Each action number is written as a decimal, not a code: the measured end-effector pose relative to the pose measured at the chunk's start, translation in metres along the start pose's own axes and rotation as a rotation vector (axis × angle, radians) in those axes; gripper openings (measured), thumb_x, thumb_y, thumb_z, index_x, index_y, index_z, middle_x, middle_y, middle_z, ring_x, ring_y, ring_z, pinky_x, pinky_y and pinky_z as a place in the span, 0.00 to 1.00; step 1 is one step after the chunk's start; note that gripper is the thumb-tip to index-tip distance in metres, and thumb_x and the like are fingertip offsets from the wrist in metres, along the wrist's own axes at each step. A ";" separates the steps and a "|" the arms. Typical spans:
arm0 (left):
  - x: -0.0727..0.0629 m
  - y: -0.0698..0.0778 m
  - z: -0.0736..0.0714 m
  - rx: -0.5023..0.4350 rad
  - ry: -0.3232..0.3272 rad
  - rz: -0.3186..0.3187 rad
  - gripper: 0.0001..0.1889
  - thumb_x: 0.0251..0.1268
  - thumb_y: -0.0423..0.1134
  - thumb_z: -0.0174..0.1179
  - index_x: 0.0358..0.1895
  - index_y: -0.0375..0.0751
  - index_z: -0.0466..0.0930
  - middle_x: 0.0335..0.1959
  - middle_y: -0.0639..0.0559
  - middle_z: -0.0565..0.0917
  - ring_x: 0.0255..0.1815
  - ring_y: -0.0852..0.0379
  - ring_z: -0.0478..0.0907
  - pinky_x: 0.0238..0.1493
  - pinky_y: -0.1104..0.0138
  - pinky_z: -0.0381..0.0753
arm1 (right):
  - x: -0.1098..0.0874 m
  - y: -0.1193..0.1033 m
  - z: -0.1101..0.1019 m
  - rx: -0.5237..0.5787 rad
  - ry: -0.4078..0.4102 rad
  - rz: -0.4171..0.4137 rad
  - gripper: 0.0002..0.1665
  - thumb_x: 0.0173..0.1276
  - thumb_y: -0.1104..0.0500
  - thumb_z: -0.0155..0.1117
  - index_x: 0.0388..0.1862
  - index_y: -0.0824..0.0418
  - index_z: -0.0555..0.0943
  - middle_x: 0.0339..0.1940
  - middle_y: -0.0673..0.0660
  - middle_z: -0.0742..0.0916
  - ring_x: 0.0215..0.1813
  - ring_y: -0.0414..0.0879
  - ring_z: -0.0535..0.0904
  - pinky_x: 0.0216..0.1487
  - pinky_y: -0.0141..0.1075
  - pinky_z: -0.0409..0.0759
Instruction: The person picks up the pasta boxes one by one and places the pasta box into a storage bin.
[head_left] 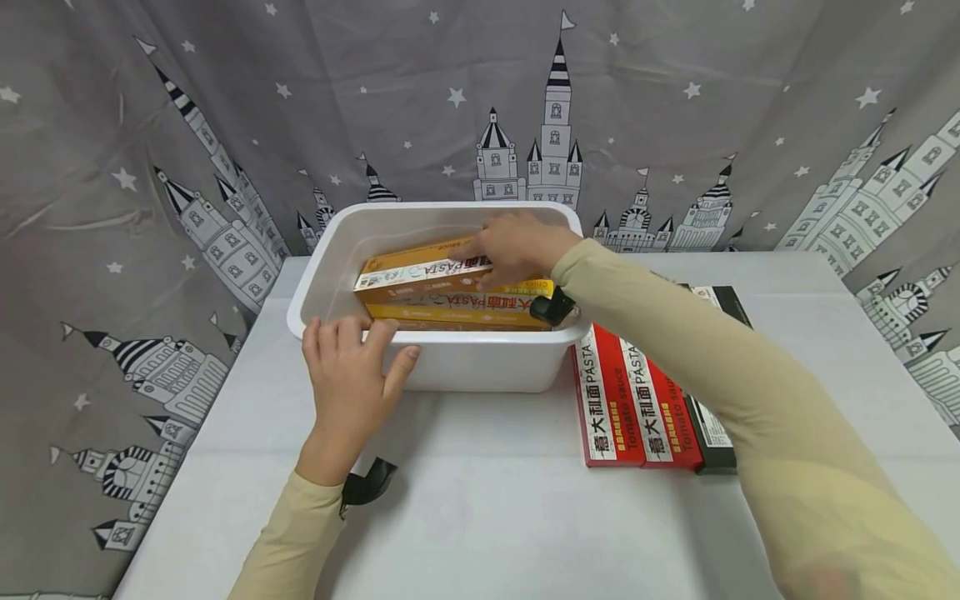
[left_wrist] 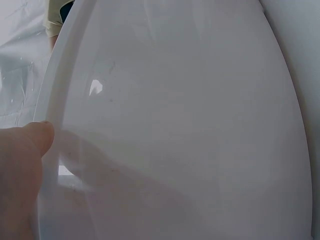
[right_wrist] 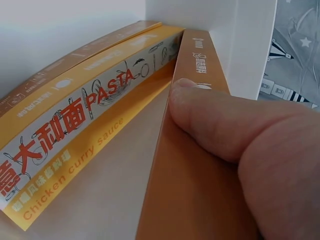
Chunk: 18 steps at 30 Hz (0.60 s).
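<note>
A white plastic bin (head_left: 480,368) stands on the table with several pasta boxes on edge inside. My left hand (head_left: 348,375) grips its front rim near the left corner, fingers over the edge and thumb on the outer wall. Inside the bin, my right hand (head_left: 521,246) holds a brown pasta box (right_wrist: 195,165), thumb on its near face; the other fingers are mostly hidden. That box lies at an angle behind a yellow chicken curry pasta box (right_wrist: 100,65). Another brown box (right_wrist: 40,87) stands against the bin's front wall. A gap separates the held box from the yellow one.
Right of the bin, red tomato sauce pasta boxes (head_left: 609,417) lie side by side, with a black box (head_left: 718,433) beside them. My right forearm passes over these. Behind the table hangs a grey curtain (head_left: 420,100) printed with castles.
</note>
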<state>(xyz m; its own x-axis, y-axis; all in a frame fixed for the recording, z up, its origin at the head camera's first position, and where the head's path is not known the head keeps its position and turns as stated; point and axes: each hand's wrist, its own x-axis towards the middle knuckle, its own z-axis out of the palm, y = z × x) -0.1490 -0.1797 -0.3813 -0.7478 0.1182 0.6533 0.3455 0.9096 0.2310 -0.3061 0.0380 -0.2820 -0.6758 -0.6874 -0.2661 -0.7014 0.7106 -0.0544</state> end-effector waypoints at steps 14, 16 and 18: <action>0.000 0.000 0.000 0.001 -0.003 -0.005 0.21 0.65 0.52 0.61 0.46 0.35 0.79 0.42 0.32 0.74 0.51 0.31 0.68 0.71 0.31 0.50 | 0.001 0.003 0.009 0.020 0.001 0.013 0.41 0.70 0.43 0.68 0.79 0.36 0.64 0.68 0.57 0.81 0.65 0.55 0.76 0.70 0.53 0.73; 0.000 0.000 0.001 0.000 -0.004 -0.007 0.21 0.65 0.51 0.61 0.46 0.35 0.79 0.42 0.33 0.74 0.51 0.31 0.68 0.71 0.31 0.50 | 0.002 0.004 0.010 0.022 0.001 0.015 0.41 0.69 0.43 0.69 0.79 0.36 0.64 0.69 0.57 0.81 0.64 0.55 0.77 0.68 0.53 0.74; 0.000 0.000 0.000 0.000 -0.005 -0.009 0.21 0.65 0.51 0.61 0.46 0.35 0.79 0.42 0.33 0.74 0.51 0.31 0.68 0.71 0.31 0.50 | 0.002 0.005 0.012 0.026 -0.001 0.016 0.42 0.69 0.43 0.69 0.79 0.35 0.64 0.69 0.56 0.81 0.64 0.55 0.77 0.68 0.52 0.75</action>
<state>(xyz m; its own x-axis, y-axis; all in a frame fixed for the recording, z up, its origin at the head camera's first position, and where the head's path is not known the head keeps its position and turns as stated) -0.1491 -0.1791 -0.3816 -0.7535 0.1122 0.6478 0.3388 0.9107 0.2362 -0.3086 0.0419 -0.2942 -0.6866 -0.6758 -0.2681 -0.6844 0.7252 -0.0753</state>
